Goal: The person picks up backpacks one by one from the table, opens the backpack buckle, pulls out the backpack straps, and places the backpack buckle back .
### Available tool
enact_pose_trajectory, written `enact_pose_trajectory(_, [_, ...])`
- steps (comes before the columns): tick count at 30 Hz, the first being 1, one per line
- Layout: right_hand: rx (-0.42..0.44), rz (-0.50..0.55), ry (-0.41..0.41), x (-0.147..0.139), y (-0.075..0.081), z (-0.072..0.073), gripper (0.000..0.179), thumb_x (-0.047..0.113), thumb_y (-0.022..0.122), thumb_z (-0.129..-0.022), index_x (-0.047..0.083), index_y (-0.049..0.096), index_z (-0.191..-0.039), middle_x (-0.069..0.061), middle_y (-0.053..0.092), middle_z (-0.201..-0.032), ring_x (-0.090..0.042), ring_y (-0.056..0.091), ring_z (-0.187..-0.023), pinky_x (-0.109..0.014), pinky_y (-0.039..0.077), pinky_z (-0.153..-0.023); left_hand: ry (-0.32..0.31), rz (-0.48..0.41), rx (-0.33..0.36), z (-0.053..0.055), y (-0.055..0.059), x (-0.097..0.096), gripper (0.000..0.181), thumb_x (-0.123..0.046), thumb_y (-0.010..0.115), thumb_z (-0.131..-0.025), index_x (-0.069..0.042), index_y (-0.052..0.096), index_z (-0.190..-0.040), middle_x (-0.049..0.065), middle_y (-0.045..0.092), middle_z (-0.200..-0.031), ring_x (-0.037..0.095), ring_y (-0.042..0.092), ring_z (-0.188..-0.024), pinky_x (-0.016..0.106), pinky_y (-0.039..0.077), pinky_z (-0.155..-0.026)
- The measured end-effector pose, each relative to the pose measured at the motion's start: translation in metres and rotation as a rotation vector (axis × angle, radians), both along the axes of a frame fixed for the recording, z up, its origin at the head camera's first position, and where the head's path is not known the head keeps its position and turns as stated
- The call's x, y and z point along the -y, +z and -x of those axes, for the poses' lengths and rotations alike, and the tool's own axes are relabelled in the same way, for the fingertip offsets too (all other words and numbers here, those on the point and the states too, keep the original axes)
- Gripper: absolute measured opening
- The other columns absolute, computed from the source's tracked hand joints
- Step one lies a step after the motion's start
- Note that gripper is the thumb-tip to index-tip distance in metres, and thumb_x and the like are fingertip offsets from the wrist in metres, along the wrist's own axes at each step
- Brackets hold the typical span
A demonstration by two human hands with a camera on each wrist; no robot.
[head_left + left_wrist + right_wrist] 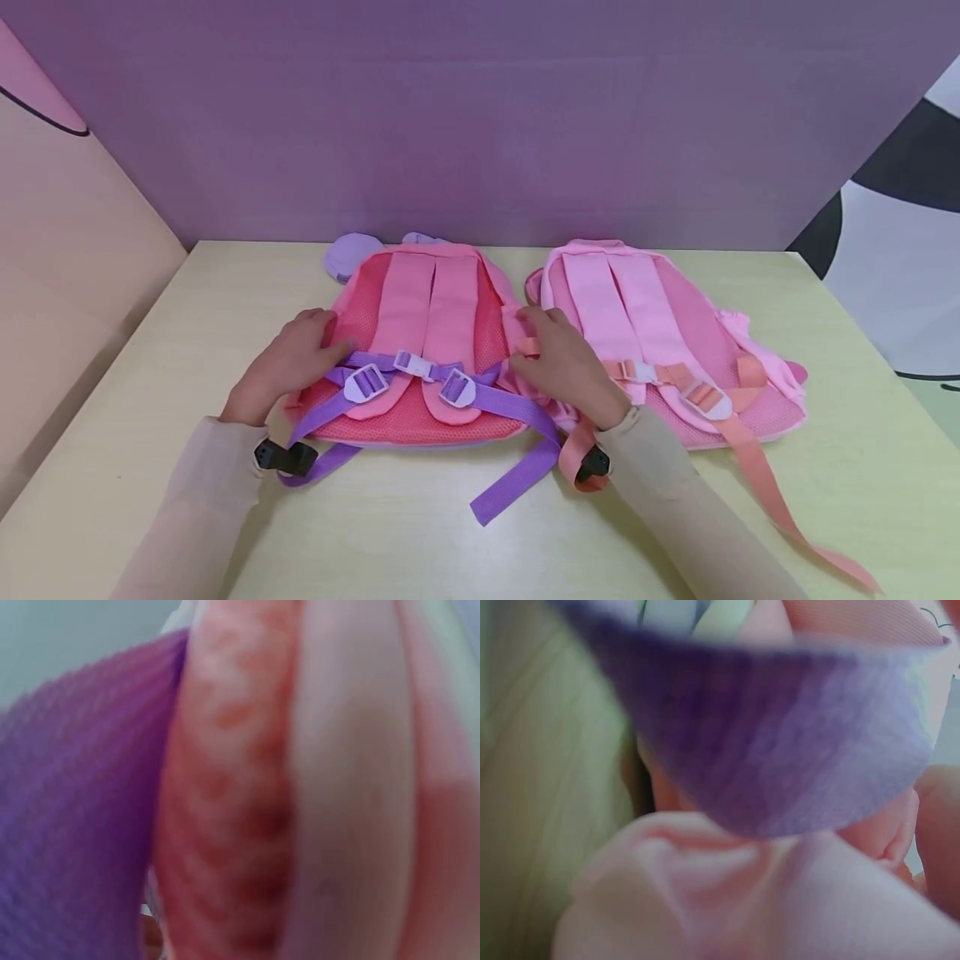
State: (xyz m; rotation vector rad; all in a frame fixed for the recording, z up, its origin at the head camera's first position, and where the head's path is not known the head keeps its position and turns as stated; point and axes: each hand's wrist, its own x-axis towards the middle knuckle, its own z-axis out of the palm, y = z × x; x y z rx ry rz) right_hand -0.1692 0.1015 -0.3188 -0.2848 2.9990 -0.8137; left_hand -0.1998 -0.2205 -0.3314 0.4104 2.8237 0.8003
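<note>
A coral-pink backpack (491, 333) lies on the table with its back panel and shoulder straps facing up. My left hand (292, 358) grips its left side, thumb over the mesh panel. On the opposite side, my right hand (562, 362) holds the edge of the same bag. Purple webbing (510, 406) with a white buckle (412, 364) crosses the shoulder straps. The left wrist view is filled by blurred purple webbing (82, 772) and coral mesh (232, 765). Purple webbing (780, 742) hangs across the right wrist view, above pink fabric (705, 900).
A lighter pink backpack (690, 317) lies close on the right, straps up, with an orange strap (765, 475) trailing toward the table's front. A round lilac piece (352, 255) sticks out behind the coral bag. A purple wall (480, 125) borders the table's (375, 542) far edge.
</note>
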Motion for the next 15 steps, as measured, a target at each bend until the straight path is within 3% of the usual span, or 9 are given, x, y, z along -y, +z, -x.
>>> enact_pose_trajectory(7, [-0.011,-0.003,0.002,0.001,-0.002,0.001,0.061,0.019,0.061,-0.082,0.002,0.044,-0.138,-0.022,0.049,-0.128,-0.031,0.054,-0.1,-0.047,0.049,-0.088,-0.037,-0.047,-0.064,0.001,-0.002,0.007,0.056,-0.02,0.053,-0.093,0.015,0.039,-0.135,0.035,0.045,-0.134,0.05,0.041,-0.126,0.059,0.039,-0.099])
enact_pose_trajectory(15, [-0.016,-0.007,-0.003,0.001,-0.002,0.001,0.058,0.017,0.06,-0.082,0.001,0.045,-0.136,-0.023,0.05,-0.126,-0.032,0.054,-0.1,-0.047,0.048,-0.088,-0.047,-0.081,-0.083,0.0,-0.004,0.011,0.054,-0.017,0.054,-0.092,0.014,0.042,-0.134,0.034,0.045,-0.135,0.049,0.042,-0.126,0.058,0.04,-0.099])
